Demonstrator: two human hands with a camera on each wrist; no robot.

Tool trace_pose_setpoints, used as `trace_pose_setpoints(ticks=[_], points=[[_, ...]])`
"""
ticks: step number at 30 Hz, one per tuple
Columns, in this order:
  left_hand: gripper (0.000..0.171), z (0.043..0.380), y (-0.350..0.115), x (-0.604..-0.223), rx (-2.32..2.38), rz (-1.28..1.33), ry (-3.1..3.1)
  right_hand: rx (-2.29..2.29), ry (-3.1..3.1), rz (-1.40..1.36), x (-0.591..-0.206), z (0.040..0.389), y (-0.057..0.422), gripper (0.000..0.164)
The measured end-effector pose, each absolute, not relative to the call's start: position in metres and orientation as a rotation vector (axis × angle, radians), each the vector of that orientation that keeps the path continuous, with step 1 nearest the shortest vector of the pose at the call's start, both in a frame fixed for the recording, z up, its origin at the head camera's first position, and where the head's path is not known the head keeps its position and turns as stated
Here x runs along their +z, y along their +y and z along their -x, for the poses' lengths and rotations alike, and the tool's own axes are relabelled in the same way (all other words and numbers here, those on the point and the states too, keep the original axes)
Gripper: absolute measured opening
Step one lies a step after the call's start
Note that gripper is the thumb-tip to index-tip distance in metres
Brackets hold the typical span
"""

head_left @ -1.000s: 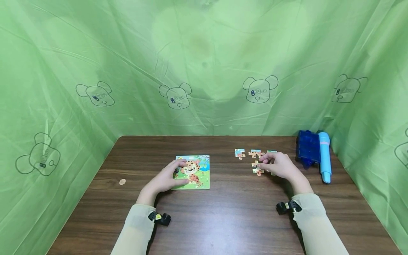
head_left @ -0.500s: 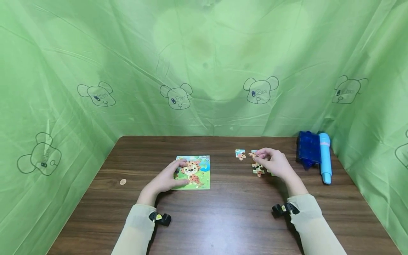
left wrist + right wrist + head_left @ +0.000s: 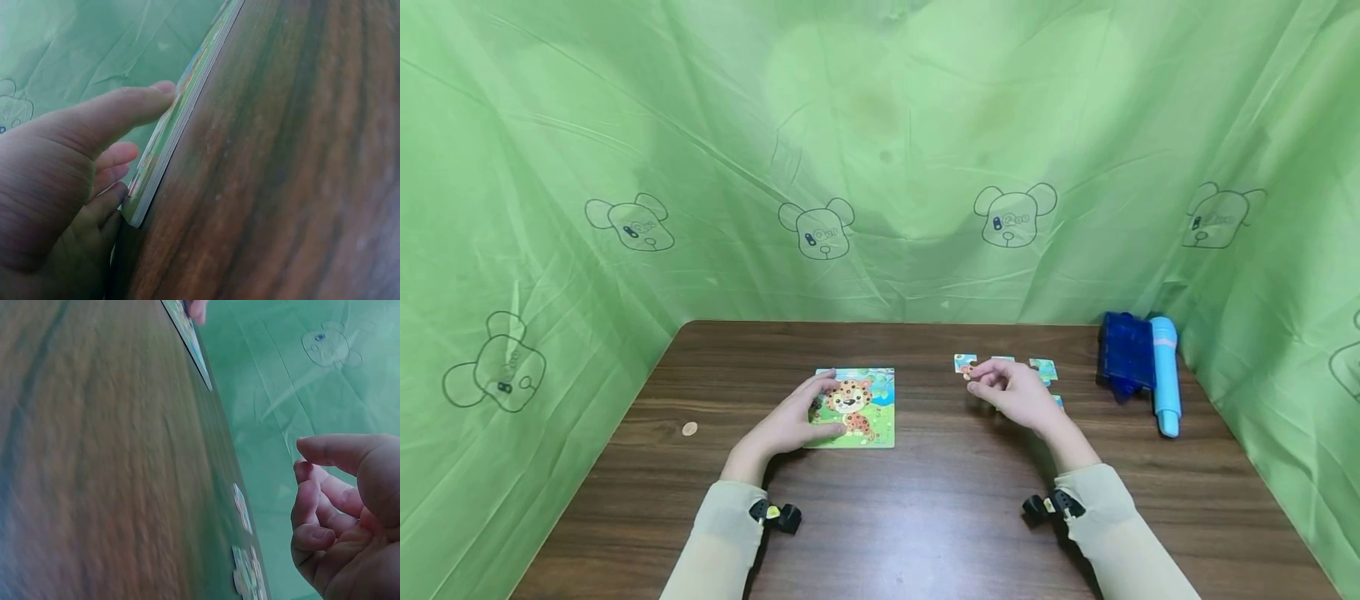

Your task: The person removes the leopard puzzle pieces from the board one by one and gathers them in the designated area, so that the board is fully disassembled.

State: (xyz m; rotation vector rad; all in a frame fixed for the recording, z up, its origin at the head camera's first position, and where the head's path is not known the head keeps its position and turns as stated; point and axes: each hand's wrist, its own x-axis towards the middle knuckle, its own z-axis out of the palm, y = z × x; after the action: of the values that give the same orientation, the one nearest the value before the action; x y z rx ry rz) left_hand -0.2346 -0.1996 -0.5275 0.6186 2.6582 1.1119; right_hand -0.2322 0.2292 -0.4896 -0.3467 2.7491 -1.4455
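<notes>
My left hand [image 3: 786, 421] rests over the left part of a square jigsaw puzzle [image 3: 880, 429] with a spotted cub on it. In the left wrist view its thumb [image 3: 147, 103] presses on the puzzle's face near the edge. My right hand [image 3: 1018, 396] hovers over loose jigsaw pieces, thumb and index finger bent toward each other. Those fingertips overlap the leftmost piece [image 3: 965, 362] in the head view. The right wrist view shows nothing between them, with pieces [image 3: 245, 575] lying lower on the table. The hand hides some pieces; a blue-green piece [image 3: 1043, 367] shows behind it.
A dark blue translucent case [image 3: 1126, 348] and a light blue tube-shaped thing [image 3: 1165, 375] lie side by side at the right back. A small pale disc [image 3: 689, 428] lies at the left. Green curtains [image 3: 880, 167] surround the brown table [image 3: 895, 517].
My right hand has moved left across the loose pieces, from the right-hand ones toward the leftmost, uncovering pieces on the right. The left hand stays on the puzzle.
</notes>
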Motion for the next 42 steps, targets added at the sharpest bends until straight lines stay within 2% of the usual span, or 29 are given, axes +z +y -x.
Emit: trace_pose_setpoints(ticks=[9,17,22,28,35,42], points=[[0.099,0.234,-0.207,-0.526,1.066,-0.574,2.746,-1.422,2.648,0.435,-0.49,0.224,0.189,0.025],[0.11,0.235,-0.211,-0.528,1.027,-0.572,2.727,-1.398,2.644,0.53,-0.487,0.223,0.131,0.027],[0.111,0.235,-0.213,-0.531,1.049,-0.574,2.738,-1.401,2.666,0.635,-0.489,0.231,0.089,0.026],[0.111,0.237,-0.213,-0.532,1.085,-0.584,2.732,-1.427,2.613,0.629,-0.492,0.237,0.052,0.032],[0.109,0.236,-0.213,-0.532,1.116,-0.601,2.729,-1.412,2.596,0.577,-0.506,0.242,0.028,0.035],[0.106,0.236,-0.213,-0.532,1.129,-0.594,2.734,-1.429,2.504,0.533,-0.514,0.24,0.019,0.031]])
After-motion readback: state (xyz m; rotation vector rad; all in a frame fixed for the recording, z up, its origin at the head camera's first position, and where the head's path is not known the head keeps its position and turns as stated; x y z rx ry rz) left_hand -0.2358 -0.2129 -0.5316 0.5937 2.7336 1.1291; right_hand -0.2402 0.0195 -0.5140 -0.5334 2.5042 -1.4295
